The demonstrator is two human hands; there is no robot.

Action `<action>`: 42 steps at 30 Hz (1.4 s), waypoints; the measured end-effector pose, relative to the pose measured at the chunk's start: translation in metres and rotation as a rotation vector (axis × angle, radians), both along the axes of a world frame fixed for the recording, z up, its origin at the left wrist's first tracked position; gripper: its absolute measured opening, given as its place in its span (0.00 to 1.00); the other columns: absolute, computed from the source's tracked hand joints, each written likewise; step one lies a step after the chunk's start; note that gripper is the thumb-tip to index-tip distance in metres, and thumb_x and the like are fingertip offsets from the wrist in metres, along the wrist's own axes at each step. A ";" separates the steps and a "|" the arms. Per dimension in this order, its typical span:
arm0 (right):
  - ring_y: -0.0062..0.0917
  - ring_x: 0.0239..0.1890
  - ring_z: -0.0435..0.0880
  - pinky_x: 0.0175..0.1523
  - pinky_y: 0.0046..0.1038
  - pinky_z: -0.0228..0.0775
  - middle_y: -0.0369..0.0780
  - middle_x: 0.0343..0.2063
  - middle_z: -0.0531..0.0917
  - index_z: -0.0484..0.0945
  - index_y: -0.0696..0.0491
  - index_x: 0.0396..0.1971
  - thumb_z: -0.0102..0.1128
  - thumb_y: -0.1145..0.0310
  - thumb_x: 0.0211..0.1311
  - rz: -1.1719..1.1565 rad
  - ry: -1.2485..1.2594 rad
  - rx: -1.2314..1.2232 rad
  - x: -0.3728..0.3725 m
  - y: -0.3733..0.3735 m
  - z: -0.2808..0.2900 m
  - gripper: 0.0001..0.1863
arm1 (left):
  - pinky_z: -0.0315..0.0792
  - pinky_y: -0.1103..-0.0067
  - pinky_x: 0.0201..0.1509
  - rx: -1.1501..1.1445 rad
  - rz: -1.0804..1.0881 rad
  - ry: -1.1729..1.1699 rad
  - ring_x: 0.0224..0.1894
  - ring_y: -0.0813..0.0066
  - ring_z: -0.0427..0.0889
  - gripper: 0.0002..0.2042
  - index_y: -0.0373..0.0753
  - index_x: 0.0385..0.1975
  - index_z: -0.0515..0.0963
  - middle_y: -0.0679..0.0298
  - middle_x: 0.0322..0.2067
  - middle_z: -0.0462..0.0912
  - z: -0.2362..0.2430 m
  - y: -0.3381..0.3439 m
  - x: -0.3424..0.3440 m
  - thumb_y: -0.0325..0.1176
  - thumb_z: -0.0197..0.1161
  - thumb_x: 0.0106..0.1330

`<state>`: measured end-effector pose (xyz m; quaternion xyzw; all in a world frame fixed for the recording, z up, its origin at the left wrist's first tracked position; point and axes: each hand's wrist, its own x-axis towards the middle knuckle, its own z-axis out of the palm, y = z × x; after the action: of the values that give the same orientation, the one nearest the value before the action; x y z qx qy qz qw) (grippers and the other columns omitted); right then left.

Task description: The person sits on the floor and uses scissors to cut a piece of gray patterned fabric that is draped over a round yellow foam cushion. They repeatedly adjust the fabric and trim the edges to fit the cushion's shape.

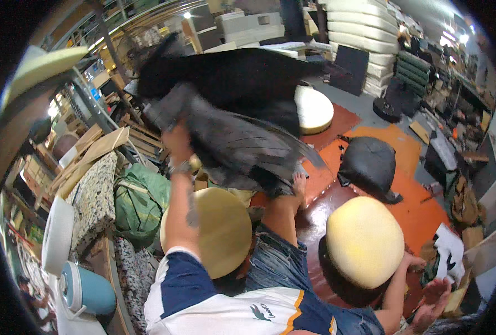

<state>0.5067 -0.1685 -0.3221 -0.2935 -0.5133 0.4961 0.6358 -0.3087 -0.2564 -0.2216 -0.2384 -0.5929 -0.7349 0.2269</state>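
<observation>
My left hand (178, 142), blurred by motion, grips a large piece of black sheet material (225, 78) with a greyish underside. The piece is flung out in the air in front of me, across the upper middle. At the lower right my right hand (435, 301) is held with its fingers apart and nothing in it. Nearest to that hand is a thick round yellow foam cushion (365, 243), beside my bent right leg. A flatter round foam disc (225, 234) stands under my left forearm.
A black-covered cushion (369, 162) lies on orange-brown sheets (410, 190) on the floor. Farther off are a round white cushion (315, 111) and a tall stack of white pads (365, 39). To my left are a green sack (142, 201), speckled foam (94, 195) and a blue jug (92, 287).
</observation>
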 end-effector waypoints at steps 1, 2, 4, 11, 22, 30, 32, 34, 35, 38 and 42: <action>0.25 0.49 0.78 0.57 0.30 0.70 0.40 0.48 0.81 0.72 0.57 0.59 0.46 0.51 0.79 0.031 0.046 -0.011 -0.001 0.008 -0.009 0.25 | 0.73 0.70 0.48 0.089 -0.068 -0.090 0.41 0.72 0.78 0.18 0.31 0.47 0.82 0.62 0.45 0.84 -0.021 -0.036 -0.009 0.36 0.71 0.63; 0.25 0.47 0.79 0.55 0.29 0.71 0.39 0.46 0.81 0.74 0.57 0.56 0.47 0.52 0.79 0.033 0.041 -0.061 -0.005 0.016 -0.021 0.23 | 0.74 0.73 0.58 0.112 -0.015 -0.137 0.51 0.71 0.79 0.22 0.29 0.55 0.80 0.61 0.53 0.83 -0.041 -0.071 -0.019 0.36 0.71 0.65; 0.23 0.43 0.81 0.51 0.28 0.73 0.38 0.43 0.83 0.77 0.56 0.49 0.50 0.53 0.78 -0.015 -0.074 -0.180 -0.012 0.024 -0.046 0.19 | 0.77 0.71 0.54 0.088 0.102 -0.338 0.47 0.69 0.82 0.24 0.25 0.53 0.80 0.58 0.52 0.85 -0.103 -0.141 -0.023 0.41 0.71 0.66; 0.17 0.33 0.82 0.40 0.23 0.75 0.35 0.38 0.85 0.79 0.54 0.47 0.58 0.58 0.76 -0.250 -0.404 -0.698 0.040 0.025 -0.115 0.14 | 0.72 0.54 0.59 -0.322 0.871 -1.182 0.59 0.49 0.77 0.32 0.26 0.52 0.77 0.46 0.60 0.75 -0.316 -0.330 -0.031 0.52 0.71 0.60; 0.47 0.58 0.79 0.64 0.38 0.68 0.56 0.55 0.80 0.76 0.65 0.56 0.57 0.53 0.73 -0.662 -1.332 -0.849 0.131 -0.061 -0.223 0.28 | 0.74 0.58 0.57 -1.212 0.082 0.414 0.55 0.44 0.78 0.15 0.35 0.43 0.83 0.44 0.50 0.81 -0.376 0.059 0.037 0.35 0.68 0.58; 0.50 0.59 0.78 0.63 0.41 0.68 0.56 0.58 0.79 0.74 0.62 0.60 0.49 0.51 0.76 -0.923 -1.390 -0.901 0.113 -0.074 -0.242 0.29 | 0.78 0.57 0.53 -1.720 -0.023 -0.051 0.55 0.45 0.81 0.18 0.38 0.42 0.82 0.48 0.50 0.83 -0.456 0.184 0.045 0.45 0.68 0.61; 0.50 0.57 0.79 0.61 0.41 0.69 0.55 0.55 0.81 0.76 0.61 0.59 0.51 0.52 0.75 -0.940 -1.369 -0.984 0.107 -0.063 -0.232 0.27 | 0.78 0.55 0.50 -1.759 -0.072 -0.050 0.52 0.46 0.83 0.18 0.37 0.39 0.83 0.47 0.48 0.84 -0.483 0.186 0.031 0.47 0.66 0.62; 0.49 0.56 0.81 0.62 0.41 0.71 0.54 0.54 0.83 0.79 0.61 0.56 0.54 0.48 0.74 -0.981 -1.397 -0.921 0.098 -0.063 -0.223 0.29 | 0.78 0.54 0.47 -1.790 -0.113 -0.049 0.49 0.46 0.85 0.18 0.37 0.37 0.84 0.47 0.46 0.85 -0.507 0.186 0.016 0.48 0.64 0.64; 0.48 0.56 0.82 0.63 0.41 0.72 0.53 0.53 0.84 0.81 0.61 0.55 0.56 0.47 0.73 -1.001 -1.410 -0.889 0.095 -0.063 -0.220 0.30 | 0.78 0.53 0.46 -1.805 -0.134 -0.048 0.47 0.47 0.86 0.19 0.36 0.35 0.84 0.47 0.45 0.86 -0.516 0.185 0.010 0.49 0.63 0.64; 0.50 0.56 0.81 0.61 0.41 0.71 0.55 0.53 0.83 0.79 0.62 0.55 0.54 0.50 0.73 -0.990 -1.415 -0.871 0.092 -0.063 -0.220 0.28 | 0.79 0.53 0.44 -1.782 -0.176 -0.070 0.45 0.47 0.87 0.20 0.35 0.34 0.84 0.46 0.43 0.87 -0.530 0.186 -0.003 0.50 0.61 0.65; 0.49 0.55 0.81 0.60 0.40 0.70 0.55 0.53 0.83 0.77 0.62 0.56 0.53 0.52 0.74 -1.017 -1.353 -0.880 0.094 -0.061 -0.227 0.27 | 0.79 0.56 0.49 -1.553 -0.139 -0.193 0.49 0.46 0.84 0.17 0.35 0.39 0.83 0.45 0.44 0.85 -0.515 0.191 -0.015 0.45 0.63 0.64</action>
<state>0.6012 -0.2297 -0.5495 -0.9192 -0.3505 0.0341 0.1762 -0.3237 -0.0650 -0.7369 -0.3005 -0.9377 -0.1401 -0.1035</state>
